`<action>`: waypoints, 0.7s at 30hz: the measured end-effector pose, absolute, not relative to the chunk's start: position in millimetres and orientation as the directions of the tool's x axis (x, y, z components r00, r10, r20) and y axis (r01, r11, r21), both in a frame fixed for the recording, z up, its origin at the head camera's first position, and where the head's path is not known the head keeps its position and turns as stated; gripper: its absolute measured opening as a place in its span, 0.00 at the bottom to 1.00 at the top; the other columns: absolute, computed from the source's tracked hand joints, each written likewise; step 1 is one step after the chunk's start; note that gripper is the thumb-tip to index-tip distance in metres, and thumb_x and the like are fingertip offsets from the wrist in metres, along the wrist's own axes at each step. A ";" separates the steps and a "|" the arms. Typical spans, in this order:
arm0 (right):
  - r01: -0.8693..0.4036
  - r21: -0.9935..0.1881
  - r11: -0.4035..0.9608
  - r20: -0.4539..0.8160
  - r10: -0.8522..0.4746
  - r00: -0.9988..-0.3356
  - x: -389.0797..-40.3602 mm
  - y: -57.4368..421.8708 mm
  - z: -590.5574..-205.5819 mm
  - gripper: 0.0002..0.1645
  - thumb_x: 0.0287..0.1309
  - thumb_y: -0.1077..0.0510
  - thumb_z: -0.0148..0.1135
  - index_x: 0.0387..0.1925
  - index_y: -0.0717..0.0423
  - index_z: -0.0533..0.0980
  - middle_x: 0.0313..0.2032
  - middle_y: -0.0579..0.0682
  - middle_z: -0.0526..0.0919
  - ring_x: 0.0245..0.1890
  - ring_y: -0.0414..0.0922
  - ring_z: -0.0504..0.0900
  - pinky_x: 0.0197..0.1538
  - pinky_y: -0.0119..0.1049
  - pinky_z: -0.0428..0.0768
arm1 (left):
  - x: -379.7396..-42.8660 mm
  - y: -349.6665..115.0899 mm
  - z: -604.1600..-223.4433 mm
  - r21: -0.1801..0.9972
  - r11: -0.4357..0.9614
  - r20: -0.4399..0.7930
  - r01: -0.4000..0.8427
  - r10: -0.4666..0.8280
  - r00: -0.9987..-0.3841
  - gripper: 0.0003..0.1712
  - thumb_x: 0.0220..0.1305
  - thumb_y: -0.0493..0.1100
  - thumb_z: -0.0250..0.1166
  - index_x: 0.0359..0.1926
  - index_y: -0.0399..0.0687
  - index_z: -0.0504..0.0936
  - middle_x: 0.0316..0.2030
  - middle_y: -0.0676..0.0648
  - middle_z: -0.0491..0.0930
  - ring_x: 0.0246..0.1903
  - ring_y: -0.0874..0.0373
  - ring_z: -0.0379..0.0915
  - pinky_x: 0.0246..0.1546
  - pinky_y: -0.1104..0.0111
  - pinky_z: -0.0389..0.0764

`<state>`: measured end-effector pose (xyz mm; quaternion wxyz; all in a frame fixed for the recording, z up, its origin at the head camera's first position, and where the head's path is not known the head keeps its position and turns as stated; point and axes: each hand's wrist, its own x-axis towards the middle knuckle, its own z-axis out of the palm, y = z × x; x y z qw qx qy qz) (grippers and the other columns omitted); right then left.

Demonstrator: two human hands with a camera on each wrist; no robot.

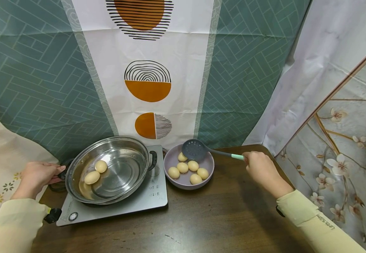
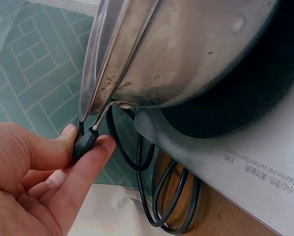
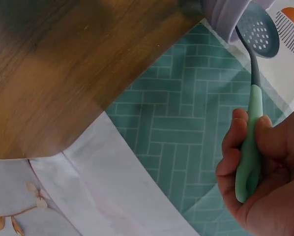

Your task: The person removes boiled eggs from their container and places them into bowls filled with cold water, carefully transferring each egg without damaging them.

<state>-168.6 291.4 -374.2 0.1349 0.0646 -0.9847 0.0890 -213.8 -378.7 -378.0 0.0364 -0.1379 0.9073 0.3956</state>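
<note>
My left hand (image 1: 39,177) pinches the black side handle (image 2: 85,143) of a wide steel pan (image 1: 126,175) between thumb and fingers. Inside the pan, two pale eggs (image 1: 92,177) lie side by side at the left. In my right hand (image 1: 261,170) is a skimmer (image 1: 194,149), gripped by its light green handle (image 3: 252,142). Its dark grey perforated head is over the back of a mauve bowl (image 1: 183,185), and no egg shows on it. Several eggs (image 1: 193,166) lie in that bowl; the skimmer head partly covers one at the back.
Under the pan is a silver induction cooker (image 1: 151,200), its black cable (image 2: 176,196) looped beside it. The bowl stands right of the cooker on a dark wooden table (image 1: 227,218). Patterned cloths (image 1: 249,70) hang behind and at the sides.
</note>
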 end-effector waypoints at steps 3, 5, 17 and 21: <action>-0.134 -0.185 0.974 0.241 -0.087 -0.967 -169.0 290.5 -371.3 0.08 0.48 0.70 0.57 0.26 0.56 0.78 0.19 0.47 0.73 0.20 0.45 0.67 0.22 0.39 0.68 | -214.3 -378.1 -378.4 0.710 0.648 -0.173 -0.277 -0.220 -0.960 0.32 0.58 0.50 0.65 0.50 0.23 0.76 0.31 0.48 0.82 0.23 0.64 0.81 0.28 0.65 0.86; -0.112 -0.229 0.967 0.192 -0.068 -0.979 -170.0 290.0 -369.0 0.08 0.51 0.68 0.56 0.26 0.55 0.79 0.19 0.47 0.73 0.20 0.45 0.67 0.22 0.37 0.66 | -214.1 -377.4 -378.1 0.712 0.648 -0.170 -0.271 -0.216 -0.962 0.32 0.58 0.51 0.65 0.50 0.23 0.76 0.31 0.48 0.82 0.23 0.64 0.81 0.28 0.66 0.86; -0.035 -0.589 0.808 -0.107 -0.120 -0.987 -183.2 265.0 -346.7 0.12 0.66 0.59 0.50 0.36 0.59 0.80 0.27 0.48 0.81 0.22 0.42 0.72 0.21 0.31 0.68 | -213.1 -377.2 -376.2 0.712 0.643 -0.181 -0.283 -0.221 -0.958 0.31 0.58 0.50 0.65 0.50 0.23 0.76 0.29 0.50 0.82 0.23 0.64 0.81 0.27 0.66 0.86; -0.077 -0.611 0.788 -0.103 -0.176 -0.979 -187.0 244.8 -334.8 0.13 0.67 0.58 0.50 0.34 0.58 0.80 0.25 0.48 0.80 0.22 0.41 0.71 0.22 0.30 0.67 | -212.3 -377.3 -376.1 0.721 0.636 -0.179 -0.276 -0.214 -0.960 0.32 0.58 0.50 0.65 0.50 0.23 0.76 0.28 0.53 0.82 0.23 0.64 0.82 0.28 0.66 0.86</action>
